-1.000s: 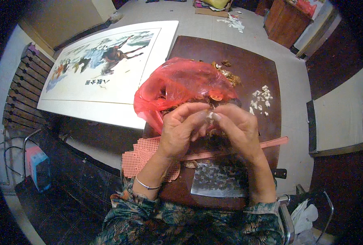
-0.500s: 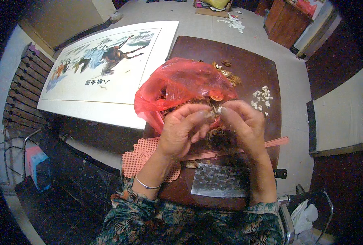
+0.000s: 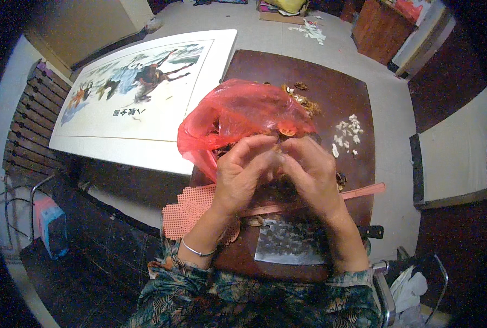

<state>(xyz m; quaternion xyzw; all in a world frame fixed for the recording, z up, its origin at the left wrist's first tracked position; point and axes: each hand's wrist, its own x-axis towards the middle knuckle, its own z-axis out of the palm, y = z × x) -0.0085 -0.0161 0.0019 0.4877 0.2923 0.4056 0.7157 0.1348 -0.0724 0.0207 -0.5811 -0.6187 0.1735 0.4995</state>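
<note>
Above the dark table (image 3: 243, 257), my left hand (image 3: 242, 174) and my right hand (image 3: 313, 172) meet fingertip to fingertip. Both have their fingers bent and pinched round something small; a pale bit shows between them, too covered to name. Just beyond my hands lies a red plastic bag (image 3: 238, 109), its mouth spread open over dark brown husk-like scraps. More brown scraps (image 3: 303, 101) lie past the bag's right side. A loose group of small white pieces (image 3: 348, 134) rests on the table to the right of my right hand.
A cleaver (image 3: 290, 246) with a black handle lies between my forearms, near a pink perforated fly swatter (image 3: 194, 210) whose handle runs under my hands. At left stands a white-bordered panel with a painting (image 3: 134, 87). Paper scraps (image 3: 312, 33) litter the far floor.
My hands have drawn closer together, the right one shifting left, so the small pale piece is now mostly covered by fingers. Another white piece shows at the near left of the white group.
</note>
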